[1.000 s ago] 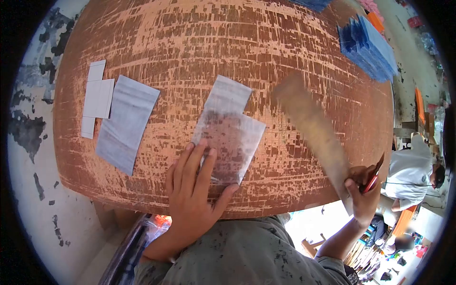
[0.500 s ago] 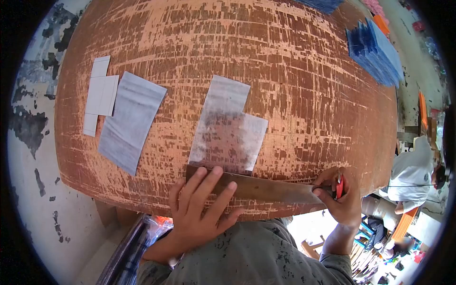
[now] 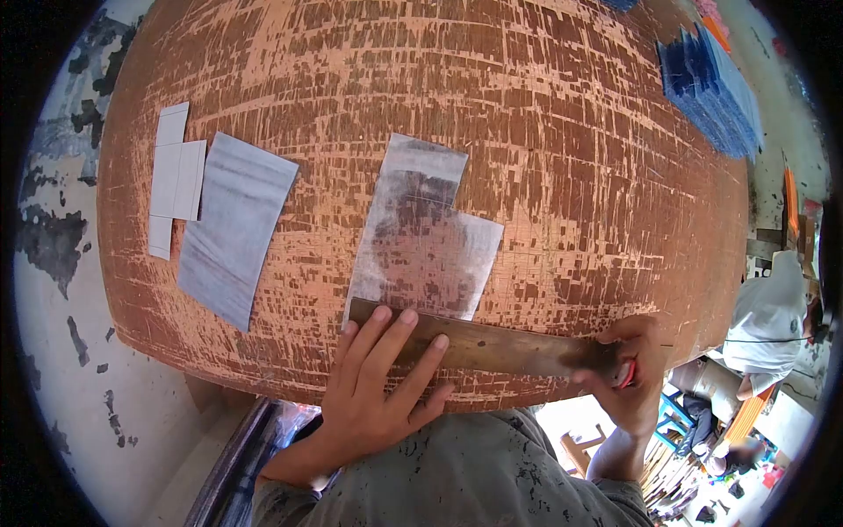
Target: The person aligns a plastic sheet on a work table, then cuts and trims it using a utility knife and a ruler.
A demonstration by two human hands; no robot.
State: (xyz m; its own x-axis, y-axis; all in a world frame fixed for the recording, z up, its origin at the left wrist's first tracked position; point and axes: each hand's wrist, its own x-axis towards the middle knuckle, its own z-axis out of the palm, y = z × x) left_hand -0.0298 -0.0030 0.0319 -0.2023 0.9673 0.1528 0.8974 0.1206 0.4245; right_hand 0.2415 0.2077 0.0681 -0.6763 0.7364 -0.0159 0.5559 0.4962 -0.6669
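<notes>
My left hand (image 3: 379,378) lies with fingers spread on the left end of a long metal ruler (image 3: 492,349), near the table's front edge. At the ruler's right end, my right hand (image 3: 634,373) is closed around a red tool (image 3: 626,374), mostly hidden by the fingers. Just above the ruler lies a notched grey sheet (image 3: 424,241), its lower edge against the metal. Farther left are a grey four-sided sheet (image 3: 237,228) and a white template with drawn lines (image 3: 178,176), side by side.
The scratched brown table (image 3: 562,158) fills most of the view. A stack of blue sheets (image 3: 709,92) stands at its back right. Beyond the right edge a person in a pale shirt (image 3: 767,316) is visible, with stools and clutter below.
My right hand has turned the red tool and moved slightly lower. The ruler's right end looks a little shifted, and the whole view has moved slightly.
</notes>
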